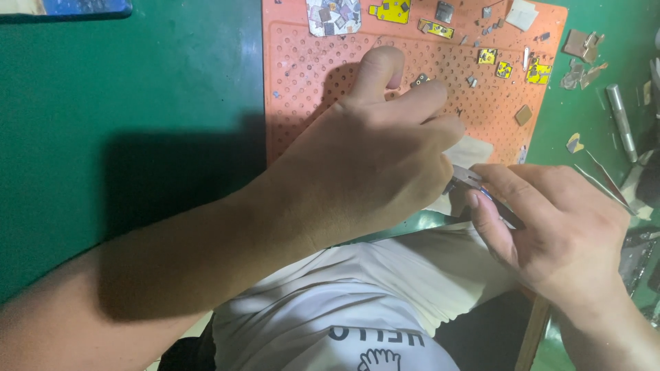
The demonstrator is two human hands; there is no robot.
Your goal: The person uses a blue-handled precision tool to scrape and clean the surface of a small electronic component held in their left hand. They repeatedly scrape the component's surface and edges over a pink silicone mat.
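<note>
A green bench carries an orange perforated mat [302, 75] beyond the hands. The left hand [371, 158] presses down, hiding its work; the right hand [557, 233] pinches metal tweezers [474, 180] beside it, needing a steady tip.

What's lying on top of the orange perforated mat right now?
On the orange mat: small yellow circuit pieces, grey metal chips and a brown square along its far and right parts. The left hand covers the mat's near middle; anything beneath it is hidden.
</note>
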